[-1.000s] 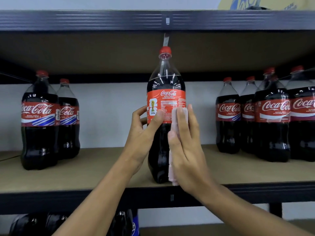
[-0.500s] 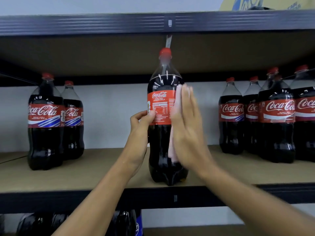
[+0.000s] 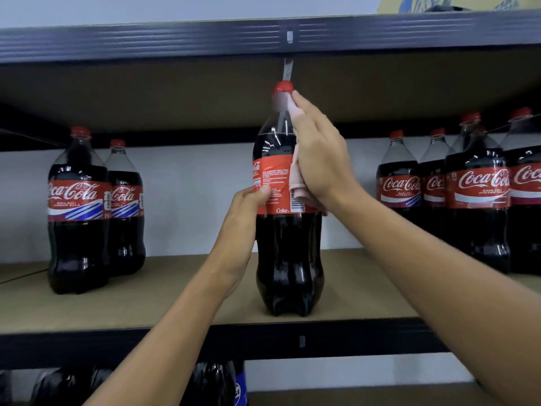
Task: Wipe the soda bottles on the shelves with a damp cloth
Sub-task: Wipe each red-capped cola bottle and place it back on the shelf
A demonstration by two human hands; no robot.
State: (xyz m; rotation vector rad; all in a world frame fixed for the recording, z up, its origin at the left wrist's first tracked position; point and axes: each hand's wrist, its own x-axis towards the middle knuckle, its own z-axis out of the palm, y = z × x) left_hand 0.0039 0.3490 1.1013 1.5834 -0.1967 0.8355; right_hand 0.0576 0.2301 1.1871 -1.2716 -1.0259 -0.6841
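A large soda bottle point(image 3: 288, 259) with a red label and red cap point(image 3: 283, 85) stands upright near the front of the middle shelf point(image 3: 175, 303). My left hand point(image 3: 244, 218) grips its left side at label height, thumb on the label. My right hand point(image 3: 319, 159) presses a pale pink cloth point(image 3: 298, 189) against the bottle's right shoulder and neck. Its fingers stretch up almost to the cap. The cloth's lower end hangs out under my palm over the label.
Two soda bottles point(image 3: 77, 218) stand at the left of the shelf, and several more point(image 3: 477, 200) crowd the right end. The upper shelf's dark beam point(image 3: 175, 39) runs close above the cap. More dark bottles point(image 3: 213, 382) sit on the shelf below.
My right hand slid the cloth up from the label and lower body to the shoulder and neck. The bottle turned under my left hand, so the label's printed back faces me.
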